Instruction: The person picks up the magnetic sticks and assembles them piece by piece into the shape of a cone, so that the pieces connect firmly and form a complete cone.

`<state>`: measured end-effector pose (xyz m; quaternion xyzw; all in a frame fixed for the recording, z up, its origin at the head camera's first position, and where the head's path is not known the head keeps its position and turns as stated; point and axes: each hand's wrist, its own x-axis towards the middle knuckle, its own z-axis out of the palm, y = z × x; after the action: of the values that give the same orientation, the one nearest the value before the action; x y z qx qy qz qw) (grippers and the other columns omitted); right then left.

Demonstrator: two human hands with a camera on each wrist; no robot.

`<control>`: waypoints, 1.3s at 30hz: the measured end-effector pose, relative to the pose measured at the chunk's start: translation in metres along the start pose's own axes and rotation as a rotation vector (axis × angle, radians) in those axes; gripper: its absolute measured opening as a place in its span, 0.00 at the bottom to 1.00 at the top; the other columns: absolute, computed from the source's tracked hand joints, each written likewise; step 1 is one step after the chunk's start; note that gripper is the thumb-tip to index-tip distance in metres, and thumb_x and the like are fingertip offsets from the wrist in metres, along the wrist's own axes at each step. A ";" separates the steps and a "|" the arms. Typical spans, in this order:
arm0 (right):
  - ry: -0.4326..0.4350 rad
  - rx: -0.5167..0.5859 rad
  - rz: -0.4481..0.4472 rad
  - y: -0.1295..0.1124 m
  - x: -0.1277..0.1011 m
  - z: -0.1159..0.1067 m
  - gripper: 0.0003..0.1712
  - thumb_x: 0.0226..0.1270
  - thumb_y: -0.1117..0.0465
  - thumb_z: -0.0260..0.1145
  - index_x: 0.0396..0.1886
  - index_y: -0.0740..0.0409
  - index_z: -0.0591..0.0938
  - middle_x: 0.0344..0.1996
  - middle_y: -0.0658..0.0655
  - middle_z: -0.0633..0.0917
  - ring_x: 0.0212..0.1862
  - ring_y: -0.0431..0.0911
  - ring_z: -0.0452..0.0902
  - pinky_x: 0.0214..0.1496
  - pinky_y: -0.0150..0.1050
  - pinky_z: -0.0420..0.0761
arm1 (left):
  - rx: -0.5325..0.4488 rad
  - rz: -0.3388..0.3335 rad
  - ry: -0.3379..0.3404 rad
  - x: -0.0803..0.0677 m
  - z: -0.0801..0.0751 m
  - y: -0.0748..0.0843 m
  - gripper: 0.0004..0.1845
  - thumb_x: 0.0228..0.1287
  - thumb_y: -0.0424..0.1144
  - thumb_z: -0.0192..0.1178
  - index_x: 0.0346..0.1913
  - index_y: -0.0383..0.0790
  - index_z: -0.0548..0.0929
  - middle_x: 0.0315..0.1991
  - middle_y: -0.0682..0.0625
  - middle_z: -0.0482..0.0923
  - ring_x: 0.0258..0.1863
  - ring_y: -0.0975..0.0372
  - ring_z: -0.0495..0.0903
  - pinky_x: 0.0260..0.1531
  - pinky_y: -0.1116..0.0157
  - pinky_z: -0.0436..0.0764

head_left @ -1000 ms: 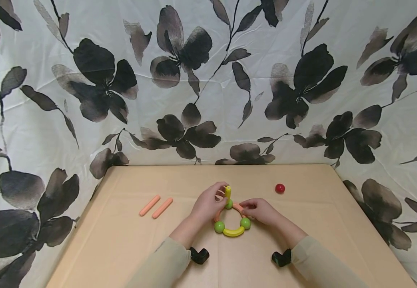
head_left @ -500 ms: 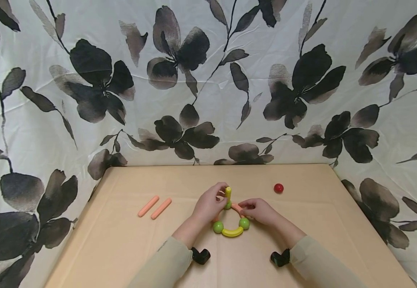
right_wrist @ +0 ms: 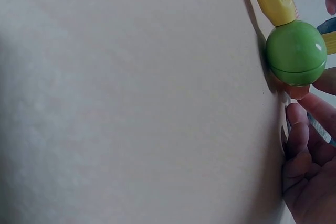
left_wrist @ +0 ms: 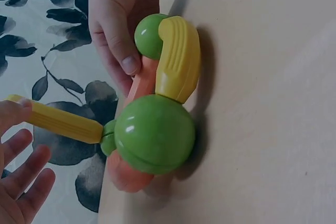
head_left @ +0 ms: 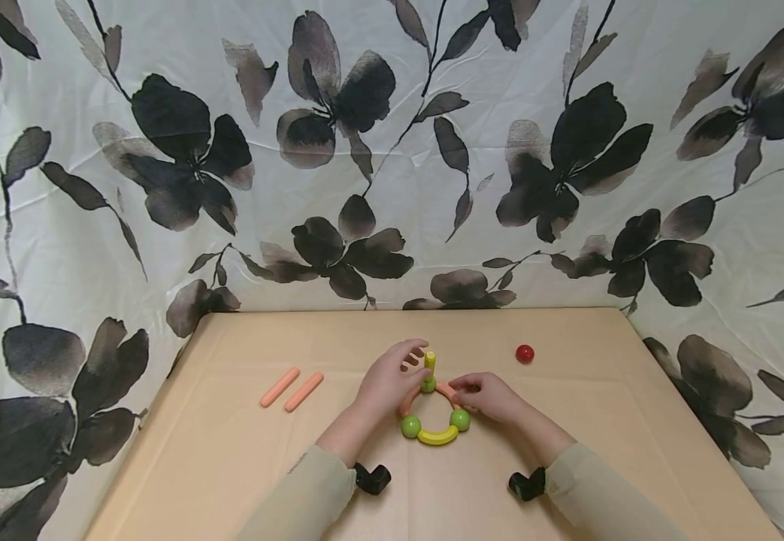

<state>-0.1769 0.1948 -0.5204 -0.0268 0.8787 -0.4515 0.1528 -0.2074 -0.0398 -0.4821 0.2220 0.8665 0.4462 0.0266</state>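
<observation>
Ring (head_left: 410, 427) of toy pieces lies on the table (head_left: 229, 466) in front of the person, green balls (head_left: 460, 419) alternating with longer pieces. A yellow arc (head_left: 438, 436) makes its near side; a left orange piece (left_wrist: 129, 177) and a right orange piece (left_wrist: 145, 76) run up to the far green ball (head_left: 428, 385), on which a yellow stick (head_left: 430, 364) stands roughly upright. The left hand (head_left: 388, 379) is beside the stick, fingers loosely spread rather than wrapped round it; I cannot tell whether its thumb touches the upper end. The right hand (head_left: 493, 394) pinches the right orange piece, seemingly bracing the ring.

Good handling here, I judge, wants a firm but gentle right-hand pinch, so the ring cannot turn, and slow left fingers that never nudge the stick sideways: tall and narrow over a round ball, it looks easy to topple.

Farther out, two orange sticks (head_left: 304, 392) lie side by side to the left, and a red ball (head_left: 525, 354) rests to the right, beyond the ring.
</observation>
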 end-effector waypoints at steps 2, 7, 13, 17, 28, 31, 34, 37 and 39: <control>-0.001 -0.003 -0.003 0.000 0.000 0.000 0.18 0.64 0.58 0.71 0.52 0.59 0.86 0.35 0.51 0.83 0.38 0.45 0.74 0.40 0.39 0.75 | 0.008 0.008 0.007 -0.001 -0.003 -0.001 0.25 0.65 0.44 0.67 0.64 0.53 0.77 0.51 0.53 0.80 0.49 0.60 0.80 0.48 0.61 0.79; -0.002 -0.008 0.007 -0.001 0.000 0.000 0.19 0.64 0.57 0.71 0.52 0.59 0.85 0.35 0.51 0.83 0.38 0.45 0.74 0.39 0.39 0.75 | 0.035 0.018 0.035 -0.006 -0.013 -0.002 0.24 0.65 0.43 0.67 0.64 0.50 0.78 0.50 0.55 0.80 0.48 0.61 0.80 0.48 0.60 0.79; -0.009 0.001 0.006 -0.003 -0.001 0.000 0.19 0.64 0.58 0.71 0.53 0.61 0.85 0.35 0.51 0.83 0.37 0.45 0.74 0.37 0.38 0.75 | 0.074 0.013 0.073 -0.013 -0.027 -0.013 0.23 0.65 0.42 0.67 0.62 0.51 0.79 0.49 0.55 0.81 0.47 0.62 0.80 0.47 0.61 0.79; -0.015 0.009 0.004 -0.003 -0.002 0.000 0.19 0.65 0.59 0.70 0.54 0.61 0.85 0.35 0.52 0.82 0.37 0.45 0.73 0.36 0.37 0.75 | 0.099 -0.013 0.099 -0.021 -0.041 -0.024 0.22 0.65 0.42 0.67 0.62 0.51 0.80 0.49 0.54 0.82 0.47 0.61 0.80 0.47 0.60 0.79; -0.008 -0.006 0.009 -0.002 -0.002 0.000 0.19 0.65 0.59 0.70 0.55 0.60 0.84 0.37 0.52 0.82 0.39 0.46 0.73 0.38 0.37 0.75 | 0.156 -0.083 0.190 -0.053 -0.089 -0.057 0.20 0.63 0.39 0.69 0.58 0.48 0.83 0.47 0.52 0.84 0.45 0.59 0.82 0.46 0.57 0.80; -0.012 0.003 0.010 -0.001 -0.002 0.000 0.19 0.66 0.59 0.70 0.55 0.60 0.84 0.37 0.52 0.82 0.39 0.46 0.73 0.38 0.37 0.75 | 0.183 -0.126 0.193 -0.064 -0.101 -0.065 0.20 0.63 0.40 0.69 0.58 0.49 0.83 0.48 0.53 0.83 0.44 0.59 0.82 0.45 0.56 0.80; -0.012 0.010 0.015 0.000 -0.002 0.000 0.20 0.66 0.59 0.70 0.55 0.60 0.84 0.37 0.52 0.82 0.39 0.46 0.73 0.38 0.37 0.76 | 0.209 -0.154 0.183 -0.073 -0.111 -0.072 0.19 0.65 0.41 0.68 0.59 0.49 0.83 0.49 0.53 0.83 0.44 0.58 0.82 0.45 0.55 0.80; -0.007 0.010 0.021 0.000 -0.002 0.001 0.19 0.65 0.59 0.70 0.55 0.60 0.84 0.37 0.52 0.82 0.39 0.46 0.73 0.37 0.37 0.76 | 0.233 -0.176 0.173 -0.078 -0.119 -0.078 0.20 0.66 0.45 0.67 0.60 0.48 0.83 0.51 0.51 0.83 0.45 0.56 0.81 0.45 0.54 0.80; -0.008 0.008 0.017 0.000 -0.002 0.001 0.20 0.65 0.59 0.70 0.55 0.60 0.84 0.37 0.51 0.82 0.39 0.45 0.73 0.37 0.37 0.75 | 0.250 -0.194 0.170 -0.080 -0.123 -0.081 0.21 0.65 0.47 0.67 0.60 0.48 0.83 0.50 0.50 0.83 0.46 0.55 0.82 0.45 0.52 0.80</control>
<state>-0.1746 0.1944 -0.5205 -0.0206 0.8765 -0.4536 0.1601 -0.1945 -0.2069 -0.4847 0.1005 0.9317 0.3476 -0.0319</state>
